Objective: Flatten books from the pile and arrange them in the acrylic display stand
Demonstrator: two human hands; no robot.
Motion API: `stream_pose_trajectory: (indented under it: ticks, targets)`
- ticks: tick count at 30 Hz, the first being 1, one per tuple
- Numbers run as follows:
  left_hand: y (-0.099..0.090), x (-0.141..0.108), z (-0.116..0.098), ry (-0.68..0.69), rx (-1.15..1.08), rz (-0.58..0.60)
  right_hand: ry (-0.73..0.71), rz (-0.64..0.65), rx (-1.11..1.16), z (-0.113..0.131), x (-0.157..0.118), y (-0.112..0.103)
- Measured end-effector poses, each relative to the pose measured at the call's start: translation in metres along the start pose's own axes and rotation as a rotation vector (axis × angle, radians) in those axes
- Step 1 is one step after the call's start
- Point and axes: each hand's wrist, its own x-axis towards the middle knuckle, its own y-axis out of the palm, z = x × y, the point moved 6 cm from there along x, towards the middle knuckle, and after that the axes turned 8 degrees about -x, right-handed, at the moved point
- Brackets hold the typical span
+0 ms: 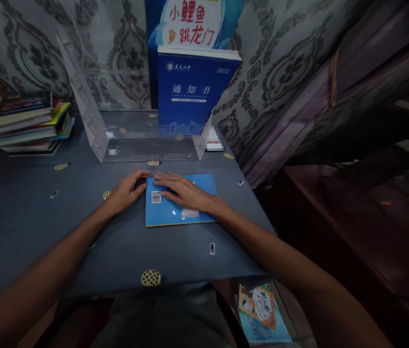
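Note:
A thin blue book (164,213) lies flat on the table, its barcode side up. My right hand (184,192) rests on it with fingers stretched toward its left edge, covering part of the cover. Beside that left edge is my left hand (130,189), fingers extended and their tips at the book's upper left corner. Whether those tips press on the book or only on the cloth, I cannot tell. Neither hand grips anything.
Behind the book stands a clear acrylic rack (84,104) holding a dark blue booklet (197,96) and a taller picture book (190,24). A stack of books (26,123) sits at the left. Packaged items (262,314) lie below the table's front edge.

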Motion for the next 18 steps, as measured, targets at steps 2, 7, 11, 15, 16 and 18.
stream_pose_trajectory:
  ticks: [2,7,11,15,16,18]
  targets:
    - [0.0,-0.001,-0.005,0.008,0.075,0.018,0.029,-0.032,0.012,-0.013,-0.013,-0.009]
    - [-0.001,-0.001,-0.008,0.02,0.169,0.016,0.19,-0.101,0.015,-0.048,-0.053,-0.028]
    - [0.0,-0.002,-0.012,0.042,0.215,0.019,0.319,-0.17,0.054,-0.065,-0.079,-0.037]
    - [0.006,-0.007,-0.025,0.11,0.286,-0.001,0.324,-0.108,0.121,-0.066,-0.098,-0.043]
    - [0.008,-0.008,-0.028,0.131,0.301,0.002,0.312,-0.07,0.14,-0.064,-0.102,-0.044]
    - [0.014,-0.01,-0.032,0.159,0.329,0.018,0.293,-0.006,0.16,-0.062,-0.11,-0.047]
